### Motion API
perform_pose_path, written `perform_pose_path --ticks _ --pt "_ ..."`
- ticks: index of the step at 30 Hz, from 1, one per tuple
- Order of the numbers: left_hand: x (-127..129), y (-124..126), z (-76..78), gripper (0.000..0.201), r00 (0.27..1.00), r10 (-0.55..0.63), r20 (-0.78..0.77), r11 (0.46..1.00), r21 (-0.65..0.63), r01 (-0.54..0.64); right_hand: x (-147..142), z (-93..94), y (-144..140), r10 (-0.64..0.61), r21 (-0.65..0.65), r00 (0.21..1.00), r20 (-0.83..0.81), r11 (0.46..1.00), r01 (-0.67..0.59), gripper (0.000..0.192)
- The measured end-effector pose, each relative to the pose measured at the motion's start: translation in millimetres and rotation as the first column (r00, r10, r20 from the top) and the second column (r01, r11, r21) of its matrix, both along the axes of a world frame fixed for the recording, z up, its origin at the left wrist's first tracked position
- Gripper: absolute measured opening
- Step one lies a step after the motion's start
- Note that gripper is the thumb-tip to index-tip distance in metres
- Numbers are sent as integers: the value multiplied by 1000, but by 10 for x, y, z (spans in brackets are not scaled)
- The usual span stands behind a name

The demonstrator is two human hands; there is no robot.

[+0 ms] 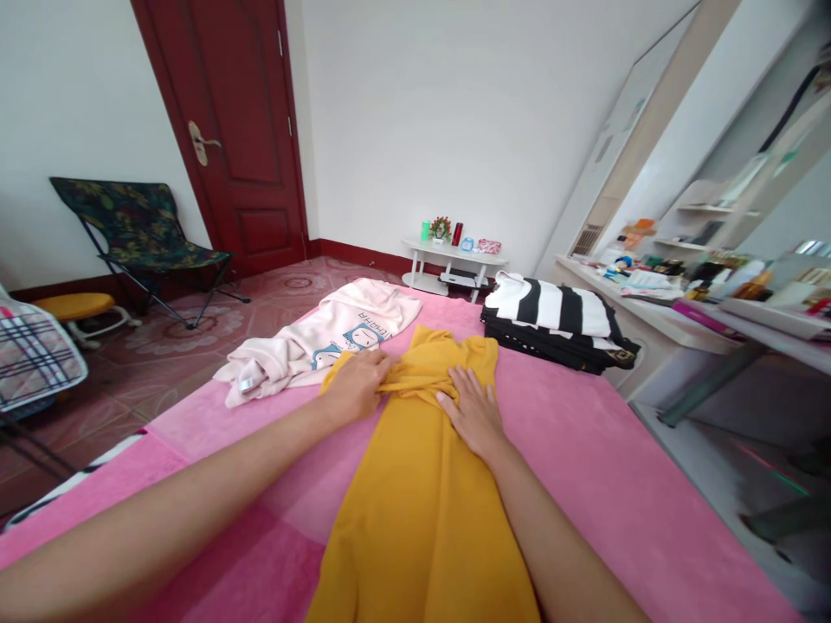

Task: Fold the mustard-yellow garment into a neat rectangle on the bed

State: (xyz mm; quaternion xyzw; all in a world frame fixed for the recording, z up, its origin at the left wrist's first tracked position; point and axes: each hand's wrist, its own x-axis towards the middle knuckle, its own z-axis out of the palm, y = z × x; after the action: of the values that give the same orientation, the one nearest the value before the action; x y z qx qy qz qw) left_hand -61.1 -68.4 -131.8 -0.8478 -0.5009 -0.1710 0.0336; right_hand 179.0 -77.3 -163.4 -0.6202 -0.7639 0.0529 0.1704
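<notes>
A mustard-yellow garment (425, 510) lies lengthwise on the pink bedcover (571, 459), its far end bunched into creases. My left hand (356, 385) is closed on the cloth at the left of that bunched part, with the fingertips pinching a fold. On the right side of the same creases, my right hand (473, 414) rests flat with its fingers spread. Beyond my left hand lies a loosely crumpled pale pink top (305, 342) with a blue cartoon print. The garment's near end runs out of the picture at the bottom.
A stack of folded clothes (551, 324), black and white striped on top, sits at the bed's far right. A cluttered dressing table (649, 307) borders the right side. A camouflage folding chair (139, 225) and a small yellow stool (78, 305) stand left, near a dark red door (227, 130).
</notes>
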Motion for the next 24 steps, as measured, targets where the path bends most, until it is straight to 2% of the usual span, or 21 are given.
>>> perform_pose_path --ticks 4,6,8,11,15,17,18,20,22,23,24 --pt "-507 -2 111 70 985 150 -82 983 -98 -157 32 -79 -12 0 34 999 36 999 -1 60" --pt "-733 57 139 78 985 173 -10 951 -257 -169 39 -63 -12 -6 37 999 36 999 5 60" --pt "-896 139 148 77 969 220 110 899 -409 -158 38 -52 -6 -11 41 1000 23 999 10 60" --pt "-982 246 115 62 920 314 235 843 -514 -157 36 -57 3 -9 46 1000 -9 999 10 59" --pt "-829 267 68 43 915 317 251 826 -546 -137 42 -77 16 -19 37 999 -32 999 20 58" --pt "-733 223 124 33 899 310 309 869 -477 -136 50 -84 24 -25 28 999 -35 999 25 57" --pt "-705 194 177 31 872 313 376 905 -398 -153 55 -87 27 -24 26 999 -37 999 25 57" --pt "-711 137 307 28 795 289 533 957 -156 -244 63 -92 31 -18 27 999 -42 999 19 58" --pt "-795 99 411 25 743 248 622 923 83 -377 70 -96 35 -16 29 999 -48 999 17 58" --pt "-855 89 436 24 739 261 621 893 136 -429 73 -98 37 -15 29 999 -50 999 17 58" --pt "-920 84 437 22 742 303 598 875 133 -465 74 -99 38 -16 29 999 -50 999 17 58"
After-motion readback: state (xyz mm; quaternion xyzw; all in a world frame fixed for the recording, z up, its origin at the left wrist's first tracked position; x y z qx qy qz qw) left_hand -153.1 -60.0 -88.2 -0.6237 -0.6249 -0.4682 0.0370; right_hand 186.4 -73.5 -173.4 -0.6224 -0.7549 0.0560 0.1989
